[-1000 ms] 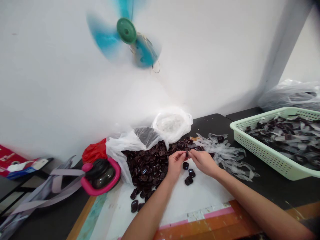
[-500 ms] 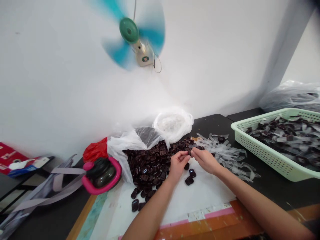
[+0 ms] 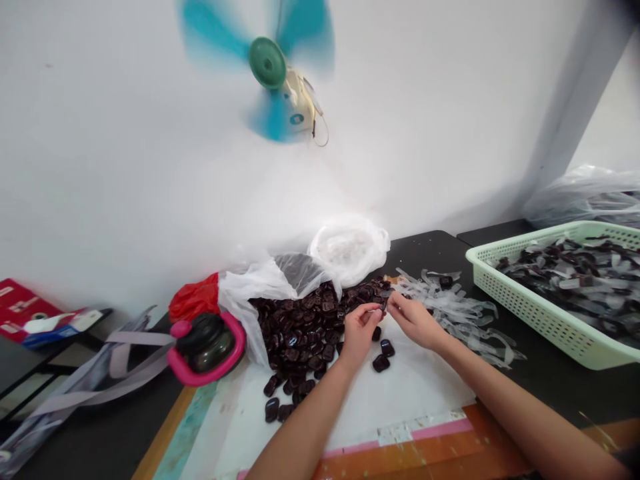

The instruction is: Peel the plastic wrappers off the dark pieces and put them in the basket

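My left hand (image 3: 359, 333) pinches a small dark plastic piece between thumb and fingertips, over the white sheet. Close against it on the right, my right hand (image 3: 416, 323) is closed in a pinch at the same spot; its fingers hide most of what it holds. Beyond and left of the hands lies a heap of glossy dark brown plastic pieces (image 3: 300, 330), spilling from a white plastic bag (image 3: 245, 300). Several loose pieces (image 3: 381, 363) rest just below my hands. Right of my right hand lies a pile of translucent strips (image 3: 467, 310).
A pale green basket (image 3: 540, 317) at right holds dark pieces with clear strips. At left stands a black jug-like container with a pink handle (image 3: 206, 383), by a red bag (image 3: 195, 297). A white bag (image 3: 350, 250) sits behind the heap. A blue-bladed fan (image 3: 269, 63) spins on the wall.
The view has shifted slightly, moving the scene a little rightward. Both hands stay together at nearly the same place, with the fingertips slightly rearranged around the small piece.
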### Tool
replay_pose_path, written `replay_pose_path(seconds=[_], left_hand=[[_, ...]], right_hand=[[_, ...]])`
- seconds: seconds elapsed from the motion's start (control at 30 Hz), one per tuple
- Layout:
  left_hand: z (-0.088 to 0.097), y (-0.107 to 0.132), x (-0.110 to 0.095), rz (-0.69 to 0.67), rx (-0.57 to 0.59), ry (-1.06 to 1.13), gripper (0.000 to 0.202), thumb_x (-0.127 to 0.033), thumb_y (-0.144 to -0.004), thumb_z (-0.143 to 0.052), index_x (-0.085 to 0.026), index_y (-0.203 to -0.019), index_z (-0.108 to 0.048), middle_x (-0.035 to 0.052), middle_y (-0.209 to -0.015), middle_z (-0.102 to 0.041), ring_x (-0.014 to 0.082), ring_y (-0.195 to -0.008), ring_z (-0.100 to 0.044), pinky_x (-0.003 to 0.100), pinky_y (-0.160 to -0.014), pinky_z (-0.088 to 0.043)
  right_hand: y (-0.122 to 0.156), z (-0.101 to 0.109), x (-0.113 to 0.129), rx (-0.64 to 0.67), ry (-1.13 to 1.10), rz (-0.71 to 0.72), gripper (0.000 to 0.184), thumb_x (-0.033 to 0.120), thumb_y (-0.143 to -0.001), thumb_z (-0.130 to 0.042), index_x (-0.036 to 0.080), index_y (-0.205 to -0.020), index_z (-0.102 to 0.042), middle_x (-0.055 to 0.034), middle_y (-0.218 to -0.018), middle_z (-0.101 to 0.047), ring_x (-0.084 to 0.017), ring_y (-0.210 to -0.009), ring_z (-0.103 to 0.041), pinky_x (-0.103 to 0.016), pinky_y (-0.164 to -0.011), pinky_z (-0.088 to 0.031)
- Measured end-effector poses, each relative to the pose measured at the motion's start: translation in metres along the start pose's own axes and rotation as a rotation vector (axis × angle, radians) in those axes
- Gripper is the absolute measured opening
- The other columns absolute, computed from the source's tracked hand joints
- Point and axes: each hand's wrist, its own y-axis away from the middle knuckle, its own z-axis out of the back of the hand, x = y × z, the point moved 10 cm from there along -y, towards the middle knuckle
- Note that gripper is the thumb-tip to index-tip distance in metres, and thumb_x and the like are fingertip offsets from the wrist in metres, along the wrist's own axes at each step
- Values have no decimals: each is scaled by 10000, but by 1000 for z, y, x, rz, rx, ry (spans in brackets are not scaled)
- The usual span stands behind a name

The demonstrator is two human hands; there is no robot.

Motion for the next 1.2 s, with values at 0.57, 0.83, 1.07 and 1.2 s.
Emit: replay_pose_path(seconds=[0.57, 0.83, 1.07, 1.2], left_hand=[[10, -2, -8, -78, -92, -245, 133, -248, -707, -658, -127, -655, -645, 70, -933, -525, 108, -680, -530, 227, -590, -454], [7, -2, -8, -108, -91, -197, 141, -244, -734, -606, -144, -645, -560, 53, -892, -537, 129, -765, -536, 226, -661, -440], [16, -6, 2, 18, -122, 17, 244, -396, -788, -593, -159, -801, -534, 2, -748, -545, 97, -624, -533, 228, -613, -454], [4, -3, -1, 45, -35, 119, 307, -412, -776, -632, -172, -956, -565, 46, -920, -607, 125, -768, -581, 243, -680, -465]], right_hand=[[5, -8, 7, -6, 96, 81, 183, 206, -855, -397, 193, -1018, -479, -23, -780, -619, -137, -572, -536, -238, -568, -361], [3, -7, 2, -11, 189, 6, 165, 291, -780, -534, 214, -913, -594, 3, -649, -620, -146, -578, -573, -233, -562, -361], [1, -14, -11, -23, -253, -61, 129, 318, -808, -535, 194, -788, -568, -8, -710, -605, -139, -641, -550, -242, -602, -418], [1, -20, -27, -50, -644, -203, 245, 427, -794, -583, 184, -780, -559, -6, -740, -570, -140, -699, -536, -264, -651, -451]])
